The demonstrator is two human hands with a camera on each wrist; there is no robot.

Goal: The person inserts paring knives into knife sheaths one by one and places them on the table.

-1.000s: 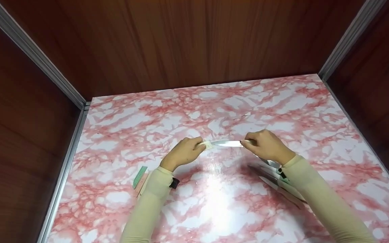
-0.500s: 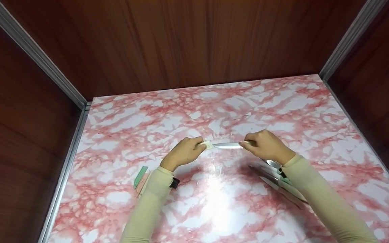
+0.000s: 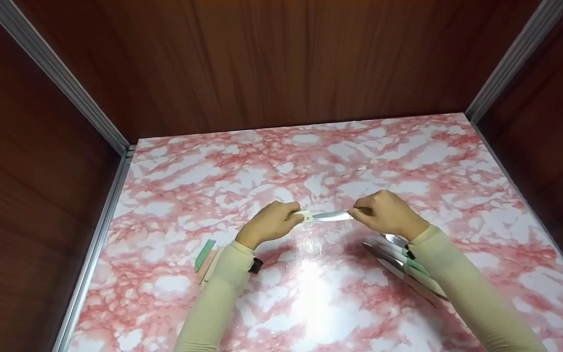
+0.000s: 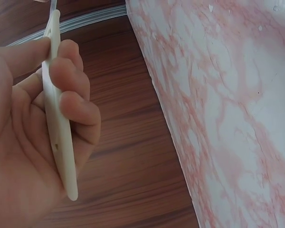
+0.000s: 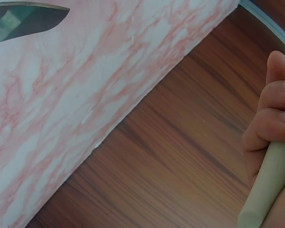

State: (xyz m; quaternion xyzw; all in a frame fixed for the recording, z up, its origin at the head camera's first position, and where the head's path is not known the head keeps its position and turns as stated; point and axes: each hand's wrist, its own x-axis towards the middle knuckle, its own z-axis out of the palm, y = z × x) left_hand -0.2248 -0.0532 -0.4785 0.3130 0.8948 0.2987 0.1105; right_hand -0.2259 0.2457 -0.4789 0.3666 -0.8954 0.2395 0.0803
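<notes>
My left hand (image 3: 270, 224) grips a slim cream blade cover (image 4: 57, 114), its fingers curled round it and its end jutting out past the thumb. In my right hand (image 3: 388, 214) is a knife, held by its cream handle (image 5: 268, 185). The knife's silver blade (image 3: 331, 215) points left, and its tip meets the mouth of the cover in the head view. Both hands are above the middle of the table. Any part of the blade inside the cover is hidden.
Green (image 3: 205, 255) and pink (image 3: 206, 266) blade covers lie by the left forearm, with a cream one partly under the sleeve. Several knives (image 3: 406, 269) with green and pink handles lie beside the right forearm. Brown wood-look panels (image 3: 286, 63) enclose the marbled table (image 3: 188, 181).
My hands have come slightly closer together, and less of the blade shows between them. The blade's angle has tilted a little. The head view has shifted slightly.
</notes>
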